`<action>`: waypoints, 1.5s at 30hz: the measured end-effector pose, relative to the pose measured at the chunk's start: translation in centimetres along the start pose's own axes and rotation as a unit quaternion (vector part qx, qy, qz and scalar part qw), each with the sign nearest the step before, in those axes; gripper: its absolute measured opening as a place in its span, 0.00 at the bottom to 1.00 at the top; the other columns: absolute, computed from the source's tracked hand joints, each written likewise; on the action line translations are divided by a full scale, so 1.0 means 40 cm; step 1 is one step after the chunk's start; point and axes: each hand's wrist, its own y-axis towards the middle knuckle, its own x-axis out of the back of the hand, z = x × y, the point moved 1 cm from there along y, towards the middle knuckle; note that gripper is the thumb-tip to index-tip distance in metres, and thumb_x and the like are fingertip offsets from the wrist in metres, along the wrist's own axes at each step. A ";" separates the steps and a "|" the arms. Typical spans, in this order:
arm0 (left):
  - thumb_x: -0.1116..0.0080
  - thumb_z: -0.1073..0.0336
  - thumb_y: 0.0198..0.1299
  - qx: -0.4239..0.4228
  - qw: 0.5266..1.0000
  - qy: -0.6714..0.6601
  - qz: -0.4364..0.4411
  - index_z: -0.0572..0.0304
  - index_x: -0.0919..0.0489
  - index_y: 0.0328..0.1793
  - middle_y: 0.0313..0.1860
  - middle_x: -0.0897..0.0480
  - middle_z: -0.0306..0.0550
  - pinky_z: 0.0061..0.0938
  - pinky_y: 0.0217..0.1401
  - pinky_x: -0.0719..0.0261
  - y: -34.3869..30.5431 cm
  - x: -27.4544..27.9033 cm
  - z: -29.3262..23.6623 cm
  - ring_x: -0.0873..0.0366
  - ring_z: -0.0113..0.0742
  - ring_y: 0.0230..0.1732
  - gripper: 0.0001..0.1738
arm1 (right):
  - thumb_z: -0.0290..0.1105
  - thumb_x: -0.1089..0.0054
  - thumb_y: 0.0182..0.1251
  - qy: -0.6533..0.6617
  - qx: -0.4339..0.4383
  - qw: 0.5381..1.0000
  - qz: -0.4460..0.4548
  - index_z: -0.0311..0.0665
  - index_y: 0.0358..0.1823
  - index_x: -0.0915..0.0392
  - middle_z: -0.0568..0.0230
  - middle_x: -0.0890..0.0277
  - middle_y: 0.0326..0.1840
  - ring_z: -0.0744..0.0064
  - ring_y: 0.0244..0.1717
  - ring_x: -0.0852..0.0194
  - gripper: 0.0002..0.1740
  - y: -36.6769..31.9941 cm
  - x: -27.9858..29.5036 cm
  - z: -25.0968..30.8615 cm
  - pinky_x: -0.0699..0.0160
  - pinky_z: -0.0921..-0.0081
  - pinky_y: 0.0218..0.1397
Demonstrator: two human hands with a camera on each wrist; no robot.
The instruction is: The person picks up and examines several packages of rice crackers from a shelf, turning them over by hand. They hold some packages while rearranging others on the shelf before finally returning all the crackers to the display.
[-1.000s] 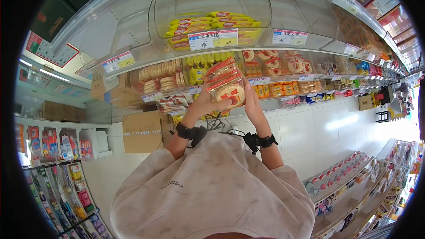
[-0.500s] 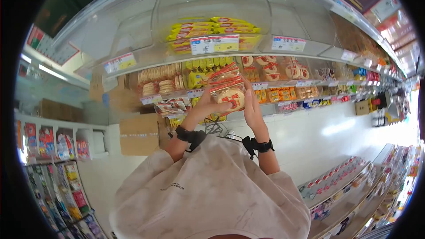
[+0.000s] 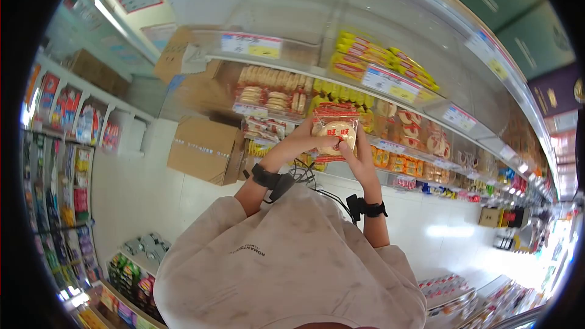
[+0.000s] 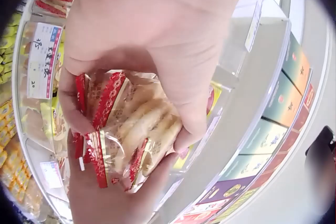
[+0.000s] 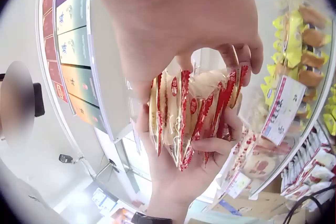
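Note:
Both hands hold a small stack of rice cracker packets (image 3: 336, 129), clear wrappers with red printed ends, in front of the chest. My left hand (image 3: 309, 141) grips the stack from the left, its thumb across the front packet. From the other side my right hand (image 3: 362, 159) holds it with the thumb on the front. In the left wrist view, the left fingers and thumb curl round the wrapped crackers (image 4: 144, 121). The right wrist view shows several packets (image 5: 197, 111) side by side, their red ends between the right hand above and the left hand below.
Ahead is a shelf of clear bins, with rice crackers (image 3: 274, 99) and yellow packets (image 3: 350, 99) on the middle tier. Above stand yellow wafer packs (image 3: 384, 58) behind price labels (image 3: 390, 82). A cardboard box (image 3: 204, 149) sits on the floor to the left. Black cables (image 3: 303, 170) hang below the hands.
The head view has turned, so the shelf now slants and its goods lie farther right. The stack faces the camera more squarely, and the right thumb has come onto its front.

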 end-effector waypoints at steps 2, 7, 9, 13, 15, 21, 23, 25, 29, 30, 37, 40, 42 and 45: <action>0.29 0.58 0.64 0.005 1.000 -0.020 -0.001 0.60 0.43 0.82 0.69 0.25 0.45 0.31 0.68 0.25 -0.021 0.033 0.000 0.28 0.29 0.68 0.46 | 0.39 0.36 0.73 0.076 -0.002 0.997 0.011 0.31 0.83 0.50 0.50 0.38 0.77 0.60 0.75 0.35 0.45 0.029 -0.044 0.000 0.36 0.65 0.75; 0.43 0.42 0.72 0.002 0.994 0.042 -0.104 0.62 0.40 0.80 0.68 0.25 0.45 0.26 0.67 0.28 -0.124 0.104 -0.056 0.29 0.28 0.67 0.42 | 0.42 0.37 0.75 0.114 -0.083 0.988 0.069 0.33 0.82 0.48 0.54 0.37 0.76 0.67 0.72 0.35 0.44 0.111 -0.159 0.080 0.36 0.71 0.74; 0.46 0.39 0.72 0.005 0.990 0.027 -0.139 0.61 0.39 0.80 0.70 0.27 0.45 0.26 0.68 0.30 -0.150 0.144 -0.074 0.29 0.29 0.68 0.42 | 0.44 0.38 0.75 0.097 -0.123 0.983 0.099 0.33 0.82 0.48 0.55 0.37 0.76 0.69 0.72 0.35 0.44 0.152 -0.206 0.091 0.36 0.73 0.74; 0.47 0.35 0.71 -0.003 0.981 -0.092 -0.170 0.64 0.47 0.84 0.75 0.31 0.51 0.29 0.72 0.32 -0.136 0.257 0.008 0.33 0.35 0.75 0.50 | 0.46 0.38 0.76 0.080 -0.085 0.983 0.145 0.31 0.82 0.48 0.55 0.36 0.76 0.70 0.73 0.37 0.44 0.222 -0.308 0.146 0.38 0.74 0.75; 0.45 0.37 0.70 -0.033 0.974 -0.117 -0.193 0.65 0.47 0.83 0.75 0.32 0.51 0.29 0.72 0.31 -0.152 0.283 0.007 0.33 0.34 0.75 0.49 | 0.45 0.37 0.75 0.062 -0.075 0.984 0.148 0.30 0.82 0.48 0.55 0.37 0.76 0.69 0.74 0.38 0.44 0.240 -0.344 0.153 0.40 0.74 0.76; 0.42 0.39 0.70 -0.082 0.969 -0.104 -0.208 0.67 0.46 0.82 0.74 0.31 0.50 0.28 0.71 0.30 -0.203 0.355 -0.039 0.31 0.33 0.72 0.49 | 0.41 0.34 0.72 0.096 -0.098 0.974 0.179 0.30 0.81 0.46 0.53 0.36 0.75 0.68 0.74 0.37 0.44 0.303 -0.405 0.117 0.39 0.72 0.76; 0.41 0.38 0.69 -0.106 0.965 -0.126 -0.203 0.69 0.47 0.82 0.73 0.30 0.50 0.27 0.70 0.30 -0.201 0.355 -0.051 0.30 0.33 0.71 0.51 | 0.40 0.33 0.71 0.110 -0.120 0.973 0.162 0.30 0.81 0.46 0.53 0.35 0.75 0.68 0.73 0.36 0.44 0.312 -0.418 0.119 0.38 0.71 0.75; 0.40 0.37 0.68 -0.124 0.957 -0.120 -0.233 0.70 0.46 0.81 0.72 0.29 0.51 0.26 0.68 0.28 -0.178 0.363 -0.053 0.29 0.32 0.69 0.52 | 0.40 0.33 0.71 0.120 -0.120 0.976 0.138 0.30 0.80 0.45 0.54 0.34 0.74 0.67 0.72 0.34 0.44 0.327 -0.430 0.106 0.36 0.71 0.74; 0.39 0.38 0.68 -0.072 0.955 -0.086 -0.275 0.72 0.44 0.80 0.68 0.26 0.54 0.25 0.61 0.24 -0.203 0.368 -0.116 0.25 0.33 0.64 0.51 | 0.40 0.32 0.70 0.088 -0.108 0.986 0.091 0.30 0.79 0.44 0.53 0.32 0.72 0.67 0.70 0.32 0.43 0.365 -0.443 0.100 0.32 0.71 0.72; 0.38 0.39 0.67 -0.084 0.951 -0.082 -0.287 0.72 0.44 0.79 0.66 0.25 0.55 0.26 0.60 0.23 -0.195 0.376 -0.112 0.25 0.33 0.62 0.51 | 0.40 0.32 0.70 0.085 -0.103 0.988 0.078 0.30 0.78 0.44 0.53 0.31 0.71 0.67 0.69 0.31 0.43 0.375 -0.445 0.099 0.31 0.71 0.71; 0.34 0.53 0.68 -0.193 0.917 0.035 -0.347 0.70 0.37 0.76 0.58 0.23 0.52 0.28 0.56 0.22 -0.110 0.440 -0.002 0.22 0.35 0.59 0.40 | 0.39 0.32 0.71 -0.010 0.017 1.000 -0.018 0.34 0.69 0.28 0.58 0.24 0.63 0.68 0.60 0.24 0.30 0.466 -0.445 0.120 0.27 0.71 0.65; 0.39 0.59 0.71 -0.244 0.909 0.037 -0.337 0.68 0.32 0.73 0.59 0.23 0.51 0.30 0.60 0.23 -0.077 0.434 -0.039 0.23 0.37 0.60 0.30 | 0.44 0.33 0.70 -0.147 0.055 0.987 -0.043 0.34 0.60 0.20 0.56 0.18 0.53 0.66 0.56 0.21 0.25 0.526 -0.463 0.114 0.24 0.69 0.59; 0.43 0.62 0.73 -0.306 0.882 0.099 -0.345 0.68 0.30 0.70 0.59 0.23 0.51 0.32 0.64 0.26 -0.041 0.434 -0.057 0.24 0.40 0.62 0.25 | 0.49 0.36 0.71 -0.272 0.059 0.959 -0.049 0.34 0.55 0.18 0.53 0.16 0.47 0.63 0.53 0.20 0.25 0.570 -0.458 0.071 0.23 0.65 0.56; 0.48 0.64 0.74 -0.376 0.840 0.178 -0.347 0.70 0.29 0.68 0.60 0.24 0.56 0.37 0.69 0.31 0.028 0.451 -0.072 0.27 0.49 0.64 0.22 | 0.45 0.35 0.68 -0.283 0.046 0.957 -0.047 0.32 0.61 0.22 0.47 0.17 0.55 0.56 0.55 0.20 0.27 0.600 -0.487 0.091 0.25 0.63 0.59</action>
